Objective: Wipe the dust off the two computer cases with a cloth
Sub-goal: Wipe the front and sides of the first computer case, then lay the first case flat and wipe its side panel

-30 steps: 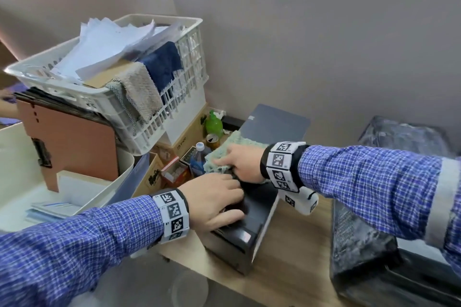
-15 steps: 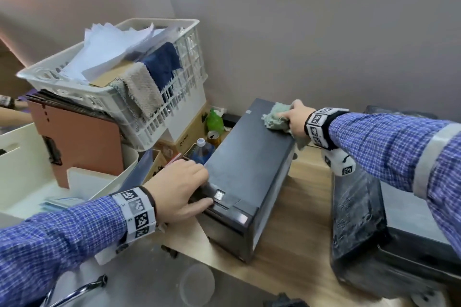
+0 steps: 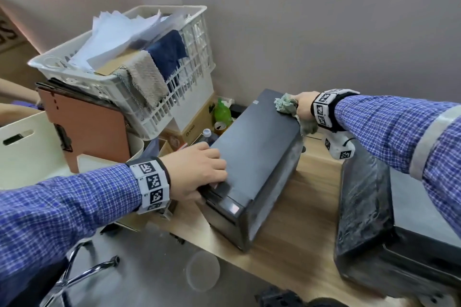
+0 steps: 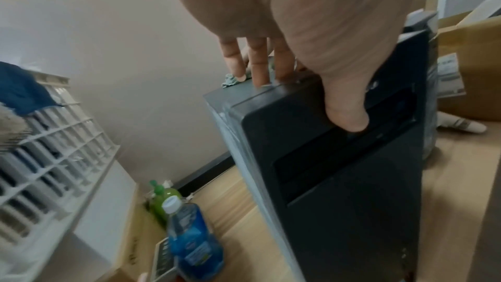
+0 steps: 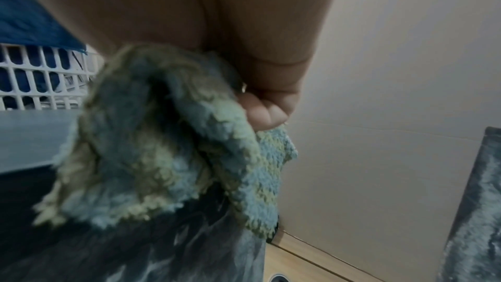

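Note:
A black computer case stands on the wooden floor. My left hand grips its near top front corner, fingers on top and thumb on the front panel. At the case's far top right edge my right hand holds a bunched green-blue cloth, part of it hanging over the dusty side. A second, dusty black case stands to the right.
A white basket with papers and cloths sits on boxes at the left. A green bottle, a can and a blue bottle stand beside the case. The grey wall is close behind. A chair base shows at the bottom left.
My right hand swept the cloth along the case top from near end to far end, then shifted to the far right edge. My left hand kept hold of the near corner.

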Demonstrator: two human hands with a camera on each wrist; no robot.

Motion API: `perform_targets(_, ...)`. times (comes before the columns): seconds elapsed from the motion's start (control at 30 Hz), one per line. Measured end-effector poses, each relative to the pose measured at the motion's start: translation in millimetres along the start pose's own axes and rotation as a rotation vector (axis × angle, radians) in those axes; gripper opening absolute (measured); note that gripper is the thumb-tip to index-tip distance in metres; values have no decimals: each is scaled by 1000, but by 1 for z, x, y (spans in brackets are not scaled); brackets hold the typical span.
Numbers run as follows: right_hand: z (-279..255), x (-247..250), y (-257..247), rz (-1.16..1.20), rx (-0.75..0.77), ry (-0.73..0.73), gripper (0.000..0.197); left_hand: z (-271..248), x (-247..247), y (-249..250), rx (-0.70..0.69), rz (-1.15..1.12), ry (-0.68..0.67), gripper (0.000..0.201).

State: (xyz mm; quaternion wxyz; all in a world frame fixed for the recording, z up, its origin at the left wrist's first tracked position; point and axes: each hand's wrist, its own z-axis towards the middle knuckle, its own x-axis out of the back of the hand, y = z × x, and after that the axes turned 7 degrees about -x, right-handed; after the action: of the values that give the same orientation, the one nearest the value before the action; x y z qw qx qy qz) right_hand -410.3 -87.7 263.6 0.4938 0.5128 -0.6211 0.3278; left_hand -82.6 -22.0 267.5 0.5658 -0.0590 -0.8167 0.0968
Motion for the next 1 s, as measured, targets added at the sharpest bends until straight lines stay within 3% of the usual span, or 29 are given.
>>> perform_targets(0.17,-19,-7,7,-46,-11,-66,38,-21,-8,-34,67,127,-66,51)
perform_targets(0.33,-53,-21,18,128,-113,21,32,-29,-16,-59,43,205,-44,46)
perform_targets(0.5,-99,-20,13,-6,-236,-146,23,-24,-18,-72,-13,264,-50,47)
perform_targets(0.63,-136,-24,7,-132,-251,-213,15,-21,-19,-83,-69,305,-8,47)
perform_targets(0.9,-200,-35,-10,-164,-272,-323,24,-24,-23,-90,-62,277,122,46)
perform_targets(1.0,-212,-35,-12,-105,-298,-307,33,-24,-29,-88,79,193,142,52)
